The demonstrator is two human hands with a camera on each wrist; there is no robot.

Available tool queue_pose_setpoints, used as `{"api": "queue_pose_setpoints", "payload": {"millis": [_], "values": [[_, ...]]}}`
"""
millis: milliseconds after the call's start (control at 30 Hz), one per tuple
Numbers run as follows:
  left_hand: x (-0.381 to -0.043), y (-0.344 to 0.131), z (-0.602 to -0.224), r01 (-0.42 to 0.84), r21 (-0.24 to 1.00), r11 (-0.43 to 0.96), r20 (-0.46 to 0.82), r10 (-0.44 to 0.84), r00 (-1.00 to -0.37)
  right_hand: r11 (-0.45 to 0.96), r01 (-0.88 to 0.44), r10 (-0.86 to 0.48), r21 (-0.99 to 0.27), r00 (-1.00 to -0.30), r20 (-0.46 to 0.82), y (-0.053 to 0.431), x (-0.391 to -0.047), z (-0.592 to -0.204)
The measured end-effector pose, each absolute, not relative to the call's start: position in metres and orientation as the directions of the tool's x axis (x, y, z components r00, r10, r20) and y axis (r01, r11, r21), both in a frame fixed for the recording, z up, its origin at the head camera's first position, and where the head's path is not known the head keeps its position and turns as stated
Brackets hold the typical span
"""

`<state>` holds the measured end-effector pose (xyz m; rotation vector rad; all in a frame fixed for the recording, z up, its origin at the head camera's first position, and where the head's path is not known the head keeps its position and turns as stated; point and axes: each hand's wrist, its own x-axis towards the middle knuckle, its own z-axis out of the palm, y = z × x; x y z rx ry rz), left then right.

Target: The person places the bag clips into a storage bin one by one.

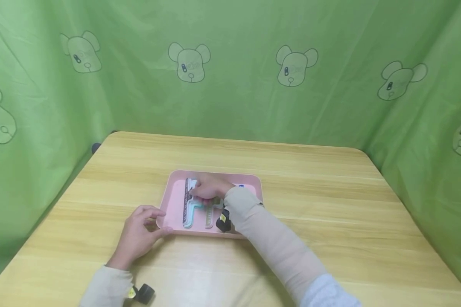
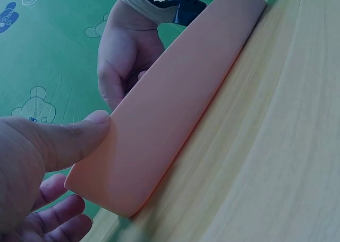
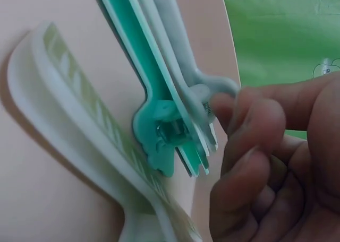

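A pink tray (image 1: 173,215) (image 2: 154,109) holds long plastic bag clips. My left hand (image 1: 138,234) (image 2: 26,162) holds its near left corner, thumb on the front rim and fingers by the side wall. Inside the tray, my right hand (image 1: 213,186) (image 3: 276,152) pinches the handle of a pale clip (image 3: 178,40) at the left of the group. That clip carries a dark patterned strip (image 1: 185,202). Against it lies a teal clip (image 1: 192,213) (image 3: 125,24). Farther right is a white clip (image 1: 209,218) (image 3: 90,114) with a green patterned strip. My right forearm covers the tray's right part.
A small blue item (image 1: 241,186) shows at the tray's back right, mostly covered by my sleeve. The tray stands on a wooden table (image 1: 330,204). Green curtains (image 1: 246,106) with printed animal heads hang behind and at both sides.
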<state>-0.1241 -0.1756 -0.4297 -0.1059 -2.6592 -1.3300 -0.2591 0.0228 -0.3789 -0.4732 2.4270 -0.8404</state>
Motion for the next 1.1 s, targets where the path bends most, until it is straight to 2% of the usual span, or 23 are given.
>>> {"api": "queue_pose_setpoints", "payload": {"millis": [233,733,1100], "values": [[-0.124,-0.175,-0.431,0.138,0.793,0.593,0.178,-0.008,-0.984,0.74,-0.131,-0.477,-0.66,-0.794,-0.376,0.02,-0.258,-0.379],[-0.125,-0.175,-0.429,0.106,0.803,0.586,0.14,-0.013,-0.99,0.763,-0.184,-0.498,-0.62,-0.779,-0.382,0.01,-0.258,-0.383],[-0.124,-0.175,-0.431,0.143,0.79,0.597,0.182,-0.006,-0.983,0.754,-0.198,-0.504,-0.627,-0.787,-0.357,0.007,-0.256,-0.381]]}}
